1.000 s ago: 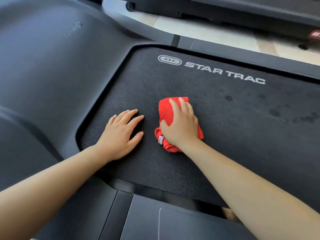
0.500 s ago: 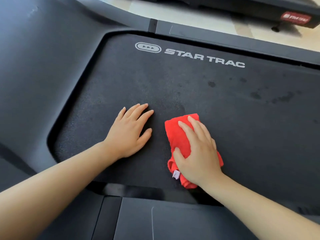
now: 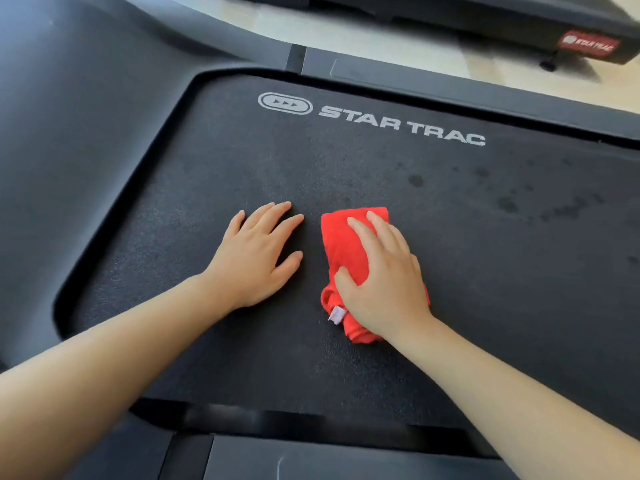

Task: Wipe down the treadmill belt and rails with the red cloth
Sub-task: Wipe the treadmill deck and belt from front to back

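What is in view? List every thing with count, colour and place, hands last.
treadmill belt: one, black, fills the middle.
STAR TRAC lettering: one, white, on the belt's far edge.
dark spots: several, on the belt's right part.
far rail: one, dark grey, along the belt's far side.
near rail: one, dark grey, bottom.
hood: one, dark grey, left.
red cloth: one, bunched, on the belt's middle.
second machine: one, black with red label, top right.
left hand: one, flat on the belt, left of the cloth, apart from it.
right hand: one, presses the cloth.

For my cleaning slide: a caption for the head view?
The right hand presses a red cloth on the belt while the left hand rests flat beside it.
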Action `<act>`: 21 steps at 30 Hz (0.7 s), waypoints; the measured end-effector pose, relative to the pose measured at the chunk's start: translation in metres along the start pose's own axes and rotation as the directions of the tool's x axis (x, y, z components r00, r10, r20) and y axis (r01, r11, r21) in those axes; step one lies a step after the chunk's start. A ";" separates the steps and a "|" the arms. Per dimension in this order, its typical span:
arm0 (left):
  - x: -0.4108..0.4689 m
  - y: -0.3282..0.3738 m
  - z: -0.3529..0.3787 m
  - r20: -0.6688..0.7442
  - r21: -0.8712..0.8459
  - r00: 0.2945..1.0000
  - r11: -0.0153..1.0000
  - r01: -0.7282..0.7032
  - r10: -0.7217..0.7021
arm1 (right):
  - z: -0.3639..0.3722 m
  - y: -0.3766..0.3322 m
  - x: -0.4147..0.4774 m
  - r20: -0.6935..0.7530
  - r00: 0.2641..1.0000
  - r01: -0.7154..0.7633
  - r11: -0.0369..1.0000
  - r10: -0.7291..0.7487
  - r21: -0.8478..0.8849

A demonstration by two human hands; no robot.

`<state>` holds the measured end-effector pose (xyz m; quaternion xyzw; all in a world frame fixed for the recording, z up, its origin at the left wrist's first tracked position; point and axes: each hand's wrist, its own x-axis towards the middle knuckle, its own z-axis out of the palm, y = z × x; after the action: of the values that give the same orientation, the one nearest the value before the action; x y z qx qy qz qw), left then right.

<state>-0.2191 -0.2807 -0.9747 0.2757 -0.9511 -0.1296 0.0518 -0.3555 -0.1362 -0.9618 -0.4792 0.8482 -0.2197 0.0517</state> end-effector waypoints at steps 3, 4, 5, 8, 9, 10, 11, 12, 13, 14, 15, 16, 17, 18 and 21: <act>0.024 0.000 0.001 -0.002 0.012 1.000 1.000 0.002 -0.002 | 0.000 0.005 0.025 -0.026 0.999 -0.046 0.999 0.046 0.005; 0.032 -0.001 0.001 0.000 0.016 1.000 1.000 0.006 -0.006 | -0.001 0.008 0.035 -0.032 0.997 -0.064 0.998 0.065 0.011; 0.042 -0.003 0.001 0.003 0.026 1.000 1.000 0.009 -0.009 | -0.001 0.012 0.045 -0.034 0.997 -0.074 0.997 0.074 0.016; 0.076 -0.013 -0.003 0.012 0.061 1.000 0.998 0.019 -0.019 | 0.001 0.018 0.075 -0.030 0.998 -0.054 0.998 0.054 0.018; 0.088 -0.017 -0.005 0.009 0.065 1.000 0.998 0.024 -0.025 | 0.003 0.019 0.085 -0.034 0.998 -0.044 0.999 0.044 0.019; 0.100 -0.021 -0.006 0.005 0.068 1.000 0.997 0.029 -0.030 | 0.006 0.019 0.095 -0.037 0.999 -0.033 0.999 0.034 0.021; 0.112 -0.026 -0.008 -0.002 0.072 0.999 0.997 0.037 -0.037 | 0.009 0.018 0.106 -0.039 0.999 -0.023 0.999 0.024 0.026; 0.125 -0.030 -0.009 -0.015 0.079 0.999 0.996 0.052 -0.051 | 0.011 0.018 0.118 -0.040 0.999 -0.016 0.999 0.018 0.033; 0.136 -0.035 -0.010 -0.033 0.083 0.997 0.993 0.079 -0.077 | 0.014 0.017 0.131 -0.039 0.999 -0.012 0.999 0.013 0.040; 0.147 -0.041 -0.010 -0.053 0.080 0.992 0.990 0.116 -0.112 | 0.016 0.017 0.145 -0.038 0.999 -0.009 0.999 0.011 0.047; 0.157 -0.046 -0.011 -0.070 0.071 0.987 0.986 0.153 -0.148 | 0.018 0.016 0.160 -0.038 0.999 -0.007 0.999 0.009 0.052; 0.166 -0.051 -0.011 -0.080 0.064 0.982 0.982 0.179 -0.173 | 0.020 0.015 0.173 -0.036 0.999 -0.004 0.998 0.006 0.056; 0.175 -0.056 -0.010 -0.086 0.065 0.979 0.980 0.189 -0.184 | 0.022 0.014 0.185 -0.035 0.999 0.002 0.998 0.000 0.061; 0.185 -0.059 -0.009 -0.090 0.071 0.979 0.979 0.189 -0.182 | 0.025 0.013 0.197 -0.037 0.999 0.011 0.998 -0.008 0.066; 0.215 -0.068 -0.011 -0.117 0.051 0.974 0.978 0.202 -0.195 | 0.032 0.011 0.232 -0.052 0.998 0.036 0.996 -0.032 0.076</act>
<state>-0.3640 -0.4544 -0.9767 0.3777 -0.9179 -0.0885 0.0831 -0.4789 -0.3354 -0.9668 -0.4857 0.8318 -0.2649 0.0446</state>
